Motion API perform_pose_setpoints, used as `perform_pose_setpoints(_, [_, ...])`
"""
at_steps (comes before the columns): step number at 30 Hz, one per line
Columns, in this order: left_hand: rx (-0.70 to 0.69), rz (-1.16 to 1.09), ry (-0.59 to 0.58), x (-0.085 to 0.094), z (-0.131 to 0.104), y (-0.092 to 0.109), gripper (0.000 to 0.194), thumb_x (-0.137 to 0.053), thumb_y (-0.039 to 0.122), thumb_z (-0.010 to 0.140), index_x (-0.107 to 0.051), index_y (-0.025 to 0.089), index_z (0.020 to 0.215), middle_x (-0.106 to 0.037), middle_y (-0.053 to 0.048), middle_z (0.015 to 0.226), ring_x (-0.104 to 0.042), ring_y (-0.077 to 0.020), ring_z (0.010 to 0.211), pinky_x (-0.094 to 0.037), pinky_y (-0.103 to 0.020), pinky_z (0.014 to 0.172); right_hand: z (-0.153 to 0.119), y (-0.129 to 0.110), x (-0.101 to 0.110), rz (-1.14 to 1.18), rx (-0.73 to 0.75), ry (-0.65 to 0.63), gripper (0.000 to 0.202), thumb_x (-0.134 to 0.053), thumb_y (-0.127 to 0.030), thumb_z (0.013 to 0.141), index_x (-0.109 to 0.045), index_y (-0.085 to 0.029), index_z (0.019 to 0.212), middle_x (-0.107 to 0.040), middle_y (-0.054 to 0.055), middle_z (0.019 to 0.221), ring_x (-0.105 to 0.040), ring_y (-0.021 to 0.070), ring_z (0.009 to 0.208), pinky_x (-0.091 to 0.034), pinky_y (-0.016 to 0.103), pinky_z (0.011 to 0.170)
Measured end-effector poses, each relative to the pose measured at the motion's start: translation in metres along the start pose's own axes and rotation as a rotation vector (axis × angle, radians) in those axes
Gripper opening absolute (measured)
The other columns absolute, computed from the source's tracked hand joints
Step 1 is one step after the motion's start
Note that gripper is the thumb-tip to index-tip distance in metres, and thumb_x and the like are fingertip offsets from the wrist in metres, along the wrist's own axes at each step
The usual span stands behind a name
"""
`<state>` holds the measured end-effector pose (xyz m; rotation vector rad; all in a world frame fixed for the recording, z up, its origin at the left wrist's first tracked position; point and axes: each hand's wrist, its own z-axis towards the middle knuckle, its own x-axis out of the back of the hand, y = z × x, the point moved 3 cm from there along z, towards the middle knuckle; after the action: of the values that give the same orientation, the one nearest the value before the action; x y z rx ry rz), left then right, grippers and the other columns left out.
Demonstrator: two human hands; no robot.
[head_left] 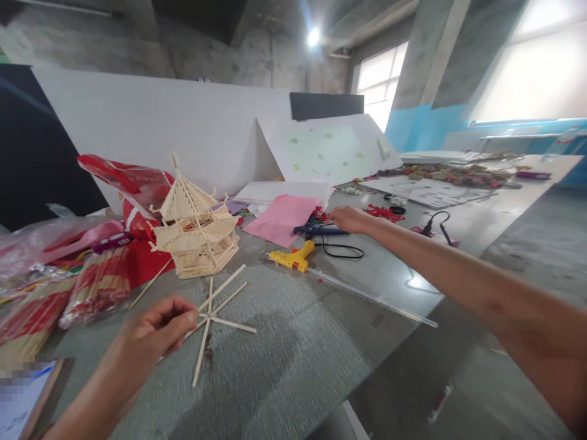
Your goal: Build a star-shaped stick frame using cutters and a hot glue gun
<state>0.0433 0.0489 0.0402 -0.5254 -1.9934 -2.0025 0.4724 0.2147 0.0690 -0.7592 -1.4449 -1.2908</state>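
Between the thumb and fingers of my left hand (160,330) is a thin wooden stick (227,285), slanting over a star of crossed sticks (232,325) on the table. My right hand (347,219) stretches far forward, fingers curled, at a blue-handled hand tool (321,231) beside pink paper (284,219). Whether those fingers grip the tool is hidden. A yellow hot glue gun (293,256) lies nearer, with a long clear glue stick (371,296) at its back. Left of it stands a pagoda-like model (197,229) built of wooden sticks.
Plastic-wrapped bundles of sticks (98,287) and red packaging (132,183) crowd the table's left side. A framed board (32,397) sits at the lower left corner. White panels (183,134) lean behind. A black cable (343,250) loops near the glue gun.
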Motion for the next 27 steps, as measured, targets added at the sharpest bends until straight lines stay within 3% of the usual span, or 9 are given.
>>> perform_pose_setpoints(4, [0.027,-0.029,0.052,0.001,-0.005,0.001,0.029,-0.062,0.047,0.065,-0.061,0.018,0.073,-0.048,0.005,0.052,-0.037,-0.0091,0.047,-0.027,-0.018,0.044,0.034,-0.014,-0.007,-0.026,0.082,-0.036,0.031,-0.051,-0.033,0.089,-0.053,-0.015,0.115,-0.054,0.008,0.115,-0.055,0.0187,0.099,-0.047,0.04,0.084])
perform_pose_setpoints(9, [0.077,-0.051,0.067,0.002,-0.006,-0.003,0.027,-0.065,0.046,0.061,-0.061,0.02,0.068,-0.046,0.006,0.049,-0.038,-0.0096,0.045,-0.031,-0.019,0.044,0.073,-0.024,-0.011,-0.106,0.109,-0.125,0.032,-0.052,-0.033,0.089,-0.053,-0.014,0.115,-0.054,0.009,0.114,-0.056,0.0186,0.097,-0.049,0.038,0.082])
perform_pose_setpoints(15, [0.106,-0.034,0.09,0.017,-0.004,-0.007,0.028,-0.063,0.048,0.061,-0.061,0.021,0.067,-0.045,0.006,0.047,-0.038,-0.0101,0.044,-0.03,-0.02,0.044,0.087,-0.027,-0.012,-0.192,0.186,-0.13,0.033,-0.052,-0.033,0.088,-0.053,-0.013,0.114,-0.055,0.009,0.113,-0.056,0.0189,0.097,-0.048,0.04,0.082])
perform_pose_setpoints(18, [0.104,-0.053,0.111,0.024,-0.004,-0.007,0.027,-0.064,0.047,0.062,-0.061,0.021,0.068,-0.046,0.006,0.048,-0.038,-0.0096,0.046,-0.031,-0.019,0.045,0.084,-0.022,-0.002,-0.197,0.245,-0.084,0.018,-0.052,-0.02,0.088,-0.06,-0.011,0.101,-0.06,0.01,0.104,-0.054,0.0195,0.1,-0.043,0.037,0.087])
perform_pose_setpoints(21, [0.092,-0.056,0.118,0.026,-0.005,-0.006,0.026,-0.063,0.046,0.063,-0.061,0.021,0.068,-0.047,0.005,0.049,-0.039,-0.0098,0.047,-0.032,-0.019,0.046,0.077,-0.014,0.016,-0.194,0.232,-0.009,0.017,-0.054,-0.007,0.079,-0.064,-0.01,0.092,-0.063,0.015,0.101,-0.054,0.0217,0.102,-0.037,0.034,0.087])
perform_pose_setpoints(24, [0.069,-0.057,0.111,0.023,-0.006,-0.004,0.024,-0.062,0.044,0.066,-0.061,0.02,0.067,-0.046,0.005,0.049,-0.038,-0.0097,0.047,-0.031,-0.02,0.046,0.068,-0.008,0.035,-0.197,0.142,0.06,0.019,-0.06,-0.01,0.072,-0.065,-0.01,0.091,-0.064,0.016,0.1,-0.055,0.0244,0.1,-0.036,0.033,0.082])
perform_pose_setpoints(27, [0.047,-0.083,0.123,0.018,-0.008,-0.001,0.021,-0.062,0.04,0.068,-0.06,0.019,0.067,-0.047,0.005,0.051,-0.037,-0.0088,0.047,-0.028,-0.019,0.045,0.059,-0.005,0.06,-0.167,-0.019,0.138,0.026,-0.053,-0.022,0.079,-0.064,-0.005,0.094,-0.063,0.019,0.104,-0.055,0.0237,0.101,-0.035,0.031,0.075])
